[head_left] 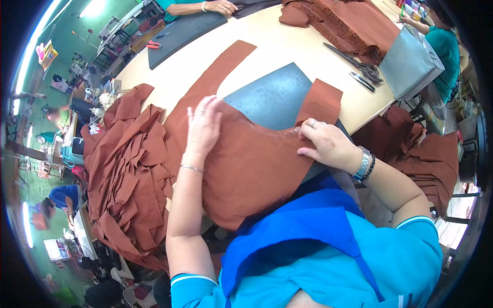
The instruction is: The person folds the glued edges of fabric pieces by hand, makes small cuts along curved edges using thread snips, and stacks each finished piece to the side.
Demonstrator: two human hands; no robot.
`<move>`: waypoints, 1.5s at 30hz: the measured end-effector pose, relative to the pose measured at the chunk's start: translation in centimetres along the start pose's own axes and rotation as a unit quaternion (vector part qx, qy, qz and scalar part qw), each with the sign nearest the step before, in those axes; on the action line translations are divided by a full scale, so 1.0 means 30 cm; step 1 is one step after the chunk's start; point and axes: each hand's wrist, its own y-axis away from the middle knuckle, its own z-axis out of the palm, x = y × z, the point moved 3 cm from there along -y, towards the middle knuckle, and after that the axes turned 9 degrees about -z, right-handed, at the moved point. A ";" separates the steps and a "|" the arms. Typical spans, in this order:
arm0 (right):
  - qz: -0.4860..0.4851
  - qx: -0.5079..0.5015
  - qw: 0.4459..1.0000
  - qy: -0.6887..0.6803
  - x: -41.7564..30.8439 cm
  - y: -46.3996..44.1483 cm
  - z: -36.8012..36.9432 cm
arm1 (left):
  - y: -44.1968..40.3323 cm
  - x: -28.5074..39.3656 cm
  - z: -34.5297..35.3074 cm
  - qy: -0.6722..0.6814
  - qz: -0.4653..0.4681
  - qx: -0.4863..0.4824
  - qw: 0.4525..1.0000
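A large reddish-brown sheet (251, 164) lies in front of you, at the near side of a pale table (169, 66). Its far edge dips in a smooth curve over a dark board (275, 97), and its near edge reaches down towards your blue apron (303, 226).

Your left hand (204, 123) rests on the sheet's far left part, palm down, fingers extended away from you and close together. Your right hand (326, 143) is at the sheet's right side, fingers bent with their tips at the curved edge, thumb a little apart from them; whether it pinches the material, you cannot tell from this view.

A long brown strip (226, 64) runs away from you beyond your left hand, and a smaller brown piece (322, 100) lies just beyond your right hand. To your left is a crumpled heap of brown pieces (133, 174).

Farther out, a second dark board (190, 33) carries a red cutter (154, 45). On the far right are large shears (352, 59), a folded brown stack (354, 25) and a grey metal box (411, 61). Another person's hand (221, 6) rests on dark material at the far edge, and a person in teal (446, 56) is beyond the box.
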 end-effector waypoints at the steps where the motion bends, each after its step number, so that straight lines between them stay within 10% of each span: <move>1: 0.008 -0.002 1.000 -0.020 0.015 0.003 0.007 | 0.009 -0.056 -0.007 0.030 -0.049 -0.016 0.998; 9: 0.060 -0.092 0.990 0.085 0.294 -0.235 -0.112 | 0.235 0.052 -0.124 -0.184 -0.090 -0.122 0.971; 11: 0.031 0.156 0.972 0.172 0.254 -0.327 -0.196 | 0.229 0.206 -0.195 -0.223 -0.104 -0.244 0.938; 14: -0.087 0.269 0.948 0.149 0.251 -0.370 -0.144 | 0.233 0.261 -0.143 -0.117 0.041 -0.211 0.970; 20: -0.003 -0.011 0.998 0.063 0.206 -0.286 0.018 | 0.289 0.308 0.049 -0.031 0.131 -0.233 0.963; 29: -0.172 0.076 0.981 0.041 0.234 -0.309 0.098 | 0.104 0.302 0.119 0.038 -0.043 0.046 0.997; 45: -0.147 -0.068 0.975 0.154 0.157 -0.293 0.097 | 0.131 0.254 0.101 0.088 -0.002 0.037 0.995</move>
